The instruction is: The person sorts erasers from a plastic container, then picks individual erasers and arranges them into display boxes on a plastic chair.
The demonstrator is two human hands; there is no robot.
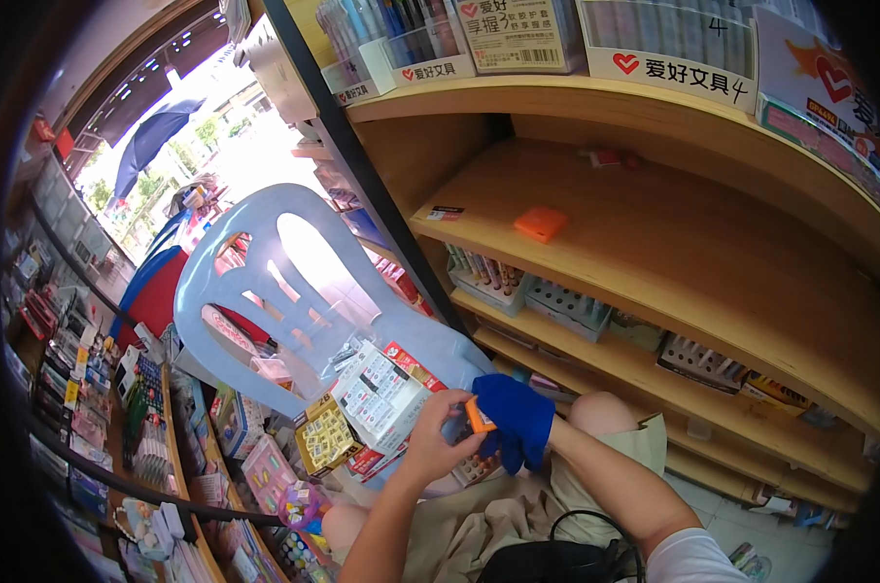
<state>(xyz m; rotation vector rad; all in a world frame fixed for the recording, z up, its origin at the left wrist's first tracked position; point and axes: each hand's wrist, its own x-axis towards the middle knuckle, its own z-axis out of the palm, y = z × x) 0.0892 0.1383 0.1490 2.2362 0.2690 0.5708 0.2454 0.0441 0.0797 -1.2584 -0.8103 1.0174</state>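
My left hand (438, 442), bare, is closed with thumb and fingers round a small orange block-like item (480, 415) with a pale face; its exact kind is too small to tell. My right hand (516, 423) wears a blue glove and is closed against the other side of the same item. Just left of my hands, on the seat of a light blue plastic chair (255, 209), stands a white box (379, 400) filled with small white packs that look like erasers. Beside it a yellow box (326, 434) holds several small yellowish pieces.
A wooden shelf (654, 243) at the right carries an orange flat item (542, 223). Pen boxes (668, 68) fill the shelf above, and trays with holes (568, 309) sit below. Stationery racks (148, 428) line the left. A black bag (547, 564) rests on my lap.
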